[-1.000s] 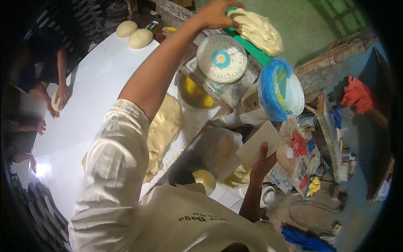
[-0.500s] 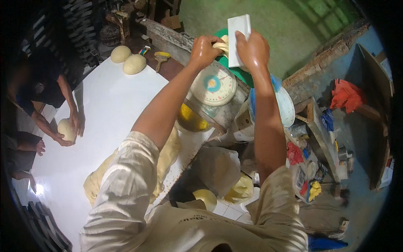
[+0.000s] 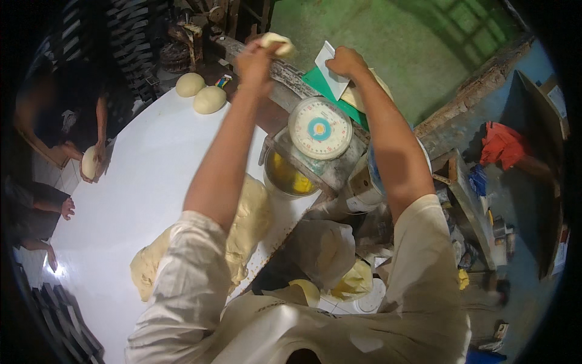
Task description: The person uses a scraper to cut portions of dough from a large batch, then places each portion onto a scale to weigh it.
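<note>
My left hand (image 3: 253,65), blurred by motion, grips a piece of pale dough (image 3: 277,45) above the far ledge. My right hand (image 3: 348,62) holds a flat white dough scraper (image 3: 330,71), tilted, over the green pan (image 3: 330,91) of a dial scale (image 3: 320,128). More dough (image 3: 381,85) lies on the pan, partly hidden behind my right wrist. A large mass of dough (image 3: 250,212) rests on the white table (image 3: 145,176), partly covered by my left arm and sleeve. Two rounded dough balls (image 3: 209,100) (image 3: 190,85) sit at the table's far edge.
At the left, a co-worker holds a dough ball (image 3: 90,162); another person's hand (image 3: 52,259) is at the table edge. A metal bowl (image 3: 291,176) with yellow contents stands beside the scale. Plastic bags (image 3: 321,252) and a cluttered wooden shelf (image 3: 470,206) lie to the right.
My left hand has moved left, away from the scale pan, carrying the dough piece. My right hand has lowered and tilted the scraper. The co-worker's dough ball has moved away from the table's middle.
</note>
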A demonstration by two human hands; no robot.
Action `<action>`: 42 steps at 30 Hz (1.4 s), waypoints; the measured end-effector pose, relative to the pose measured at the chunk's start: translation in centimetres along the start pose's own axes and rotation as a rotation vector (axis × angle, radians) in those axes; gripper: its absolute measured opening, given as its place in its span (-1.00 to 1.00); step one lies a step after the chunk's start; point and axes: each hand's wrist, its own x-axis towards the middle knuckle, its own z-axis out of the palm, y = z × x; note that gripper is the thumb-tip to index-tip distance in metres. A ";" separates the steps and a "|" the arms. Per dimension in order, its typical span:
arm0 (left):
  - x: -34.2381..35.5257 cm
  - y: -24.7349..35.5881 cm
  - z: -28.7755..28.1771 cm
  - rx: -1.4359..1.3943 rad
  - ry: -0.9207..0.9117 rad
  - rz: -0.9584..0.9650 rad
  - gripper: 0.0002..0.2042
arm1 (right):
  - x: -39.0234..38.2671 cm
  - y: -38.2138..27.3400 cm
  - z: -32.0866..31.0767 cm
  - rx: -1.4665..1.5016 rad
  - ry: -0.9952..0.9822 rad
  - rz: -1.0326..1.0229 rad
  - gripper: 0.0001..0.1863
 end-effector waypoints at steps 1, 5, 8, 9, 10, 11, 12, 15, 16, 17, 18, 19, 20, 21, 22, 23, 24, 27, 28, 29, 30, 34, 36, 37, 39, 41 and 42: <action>-0.3 1.8 -1.8 0.088 0.024 0.029 -0.65 | -0.1 1.4 -0.1 -0.001 0.007 -0.027 -0.45; -12.0 6.8 -14.5 0.641 0.177 0.614 -0.62 | -7.9 -0.6 -5.3 0.460 0.366 0.091 -0.43; -28.9 1.4 -32.6 1.588 -0.040 0.480 -0.48 | -17.9 -1.7 -11.5 0.701 0.661 -0.013 -0.53; -37.6 -2.6 -43.4 1.681 -0.254 -0.084 -0.47 | -20.3 -3.1 -12.1 0.872 0.758 -0.015 -0.54; -40.9 2.2 -38.0 1.725 -0.376 -0.332 -0.43 | -22.7 -2.2 -11.2 0.936 0.791 0.050 -0.56; -41.7 2.1 -39.3 1.658 -0.365 -0.399 -0.36 | -24.3 -1.6 -11.3 0.993 0.842 -0.003 -0.57; -41.0 2.7 -38.5 1.647 -0.394 -0.470 -0.36 | -25.6 -0.4 -10.5 1.029 0.843 -0.029 -0.55; -38.7 4.4 -36.5 1.630 -0.438 -0.605 -0.39 | -29.5 2.2 -8.8 1.044 0.882 0.107 -0.52; -38.0 4.2 -36.0 1.618 -0.454 -0.644 -0.42 | -30.6 3.3 -8.6 1.065 0.892 0.148 -0.51; -37.5 4.2 -36.3 1.628 -0.456 -0.643 -0.42 | -31.4 4.0 -8.0 1.102 0.897 0.186 -0.50; -37.0 4.3 -36.7 1.618 -0.353 -0.643 -0.51 | -32.3 4.4 -7.5 1.108 0.899 0.194 -0.50; -36.6 4.3 -37.1 1.606 -0.247 -0.643 -0.59 | -33.0 4.7 -7.0 1.076 0.894 0.299 -0.49; -36.2 4.0 -37.1 1.584 -0.150 -0.643 -0.67 | -33.9 5.1 -6.8 1.034 0.887 0.404 -0.49; -35.7 3.5 -36.8 1.586 -0.158 -0.644 -0.67 | -34.7 5.8 -6.6 1.030 0.888 0.412 -0.49; -34.9 3.1 -36.3 1.739 -0.148 -0.546 -0.65 | -35.4 6.4 -6.5 0.992 0.899 0.446 -0.51; -33.9 2.7 -35.7 1.889 -0.132 -0.443 -0.61 | -35.9 7.0 -6.4 0.955 0.907 0.476 -0.54; -31.2 3.8 -32.2 1.918 -0.090 -0.313 -0.48 | -36.6 7.5 -6.6 0.986 0.905 0.515 -0.51; -23.4 4.8 -26.7 1.512 -0.127 0.003 -0.50 | -37.8 9.8 -6.2 1.042 0.882 0.420 -0.52; -20.1 4.8 -22.0 1.175 -0.187 -0.048 -0.61 | -38.1 10.1 -6.2 1.022 0.887 0.445 -0.55; -17.6 5.3 -16.8 1.083 -0.285 0.014 -0.71 | -38.2 10.4 -5.9 1.020 0.889 0.451 -0.55; -15.4 4.2 -13.3 0.928 -0.366 0.079 -0.73 | -38.0 10.7 -5.5 1.023 0.886 0.479 -0.56; -6.8 0.2 2.4 0.712 -0.572 0.470 -0.68 | -36.6 10.2 -5.8 1.056 0.805 0.498 -0.58; -2.2 -4.5 7.7 0.549 -0.681 0.601 -0.63 | -35.2 8.4 -6.4 1.127 0.765 0.375 -0.57; 1.8 -8.9 7.9 0.692 -0.743 0.696 -0.62 | -33.1 6.3 -6.3 1.216 0.736 0.288 -0.58; 3.9 -12.3 9.4 0.797 -0.826 0.775 -0.60 | -30.4 5.6 -6.9 1.175 0.692 0.281 -0.58; 1.7 -10.2 12.1 0.846 -0.951 0.315 -0.56 | -27.9 6.2 -7.5 1.014 0.628 0.282 -0.57; 2.1 -9.9 10.7 0.793 -0.837 0.426 -0.60 | -25.4 4.6 -7.8 1.010 0.605 0.273 -0.56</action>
